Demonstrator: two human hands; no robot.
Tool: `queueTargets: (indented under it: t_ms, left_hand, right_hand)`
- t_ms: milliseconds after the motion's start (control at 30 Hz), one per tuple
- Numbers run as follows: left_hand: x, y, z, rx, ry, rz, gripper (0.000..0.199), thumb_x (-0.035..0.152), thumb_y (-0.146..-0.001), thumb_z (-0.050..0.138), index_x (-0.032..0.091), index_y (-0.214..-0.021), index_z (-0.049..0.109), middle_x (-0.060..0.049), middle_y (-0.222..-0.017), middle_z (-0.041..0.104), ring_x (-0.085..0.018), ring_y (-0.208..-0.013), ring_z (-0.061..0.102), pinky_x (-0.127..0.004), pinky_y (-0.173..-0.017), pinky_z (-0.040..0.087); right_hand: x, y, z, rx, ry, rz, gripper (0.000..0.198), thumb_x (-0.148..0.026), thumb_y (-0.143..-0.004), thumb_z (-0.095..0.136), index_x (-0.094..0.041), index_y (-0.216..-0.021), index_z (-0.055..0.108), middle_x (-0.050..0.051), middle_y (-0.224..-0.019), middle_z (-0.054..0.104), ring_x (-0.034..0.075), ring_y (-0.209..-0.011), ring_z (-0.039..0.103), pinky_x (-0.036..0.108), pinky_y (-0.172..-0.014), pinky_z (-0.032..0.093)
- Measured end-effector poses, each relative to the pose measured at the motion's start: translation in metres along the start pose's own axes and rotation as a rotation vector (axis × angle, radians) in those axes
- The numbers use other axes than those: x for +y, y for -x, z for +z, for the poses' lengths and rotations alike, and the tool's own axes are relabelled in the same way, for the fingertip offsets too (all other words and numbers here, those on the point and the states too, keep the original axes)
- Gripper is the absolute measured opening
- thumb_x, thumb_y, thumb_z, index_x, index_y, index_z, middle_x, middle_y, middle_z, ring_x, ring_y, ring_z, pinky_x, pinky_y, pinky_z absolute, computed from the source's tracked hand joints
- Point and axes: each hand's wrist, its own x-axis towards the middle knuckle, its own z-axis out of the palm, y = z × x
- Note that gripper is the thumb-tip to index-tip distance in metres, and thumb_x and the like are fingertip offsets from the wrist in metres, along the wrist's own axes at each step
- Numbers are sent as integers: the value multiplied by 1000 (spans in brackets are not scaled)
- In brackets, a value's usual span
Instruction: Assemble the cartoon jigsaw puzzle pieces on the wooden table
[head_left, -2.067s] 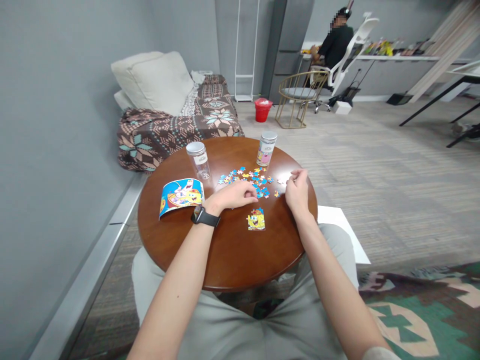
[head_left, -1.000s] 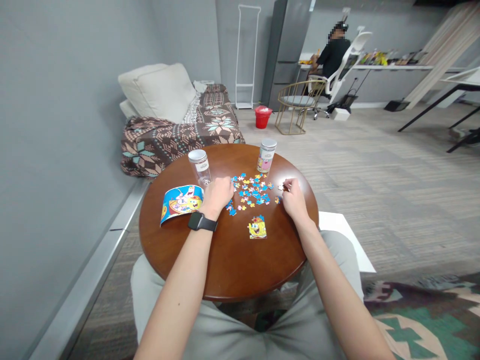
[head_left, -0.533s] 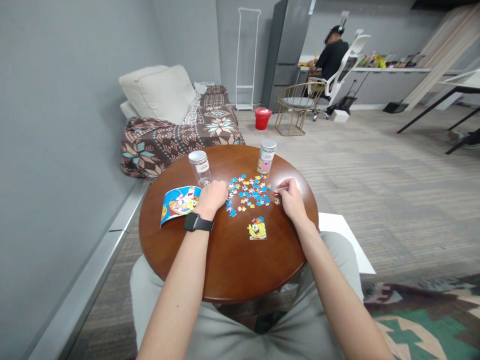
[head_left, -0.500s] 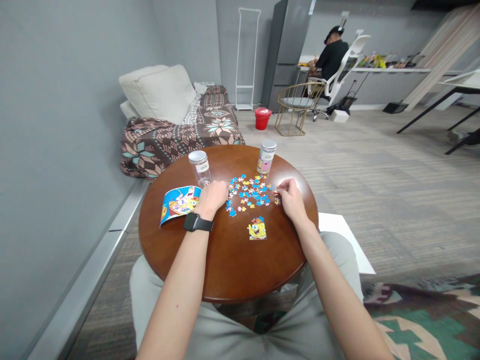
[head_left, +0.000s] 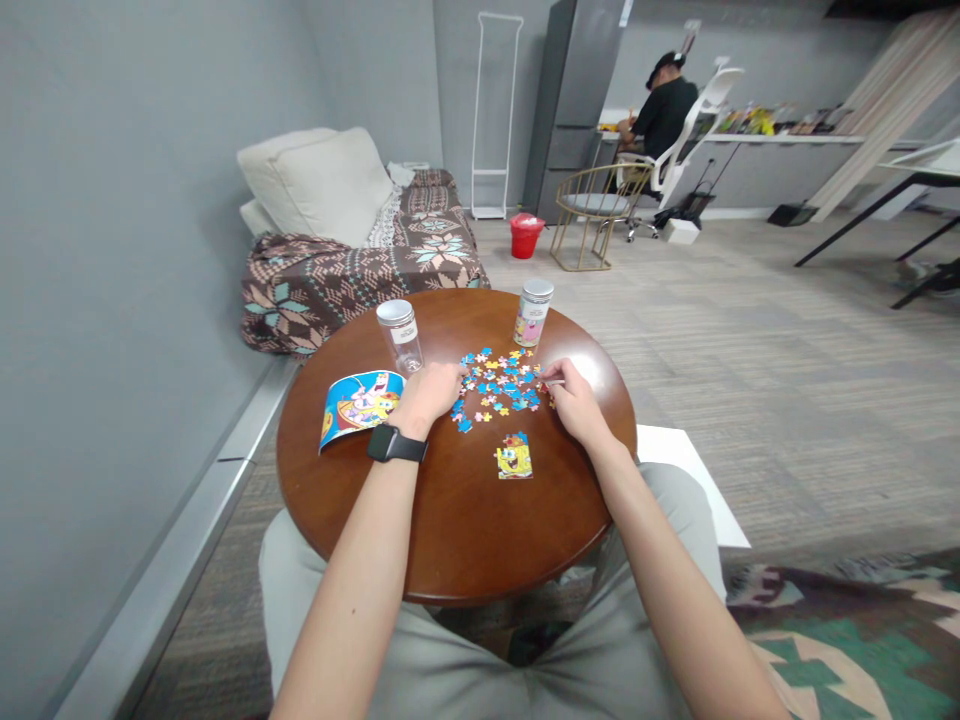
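Note:
Loose jigsaw puzzle pieces [head_left: 501, 388], mostly blue with some yellow and pink, lie spread between my two hands. My left hand [head_left: 433, 392] rests at the left edge of the pile, fingers curled together; whatever is under its fingertips is hidden. On the right side of the pile, my right hand [head_left: 576, 400] is closed in a pinch on a small puzzle piece [head_left: 554, 380], seen nearly edge-on. Nearer to me lies a joined yellow puzzle section [head_left: 514, 458] with a cartoon face. A curved picture sheet [head_left: 360, 402] lies left of my left hand.
On the round brown table [head_left: 480, 540] stand a clear jar [head_left: 403, 345] at the back left and a printed jar [head_left: 532, 318] at the back right, both with silver lids. Farther off are a covered sofa [head_left: 360, 270], a red bin [head_left: 526, 238] and a seated person [head_left: 667, 115].
My right hand has moved slightly left, its fingertips now over the pile's right edge with a piece showing between them. My left fingertips have shifted slightly right.

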Motion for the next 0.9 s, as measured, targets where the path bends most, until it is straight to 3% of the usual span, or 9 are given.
queueTargets:
  t_ms: [233,433,633,900]
  left_hand:
    - [2,1,1,-8,-14,-33,38,22,-93,35,22,-116,66,-13,-103,72,-25,-99,67,-35,-87,50]
    - [2,1,0,-12,-19,-41,41,16,-90,35,22,-116,66,-13,-104,72,-26,-98,67,-36,-86,51]
    - [4,1,1,-21,-37,-50,39,17,-91,35,22,-120,62,-14,-103,71,-25,-99,68,-35,-85,51]
    - [7,-3,11,4,-16,-63,37,17,-93,32,19,-121,56,-16,-102,71,-26,-98,68,-34,-82,50]
  right_hand:
    - [-4,1,-3,61,24,46,13,-15,-68,39,-23,-77,45,1,-73,57,20,-72,53,32,-69,42]
    - [-2,1,1,0,-128,119,18,-14,-65,38,-23,-80,45,-1,-69,54,18,-64,54,29,-56,42]
    - [3,-1,3,-60,-90,39,20,-12,-64,38,-22,-79,47,-1,-71,57,18,-70,57,32,-71,46]
    - [3,-1,5,-94,-34,-1,18,-12,-68,38,-21,-79,47,0,-78,56,17,-72,55,31,-72,45]
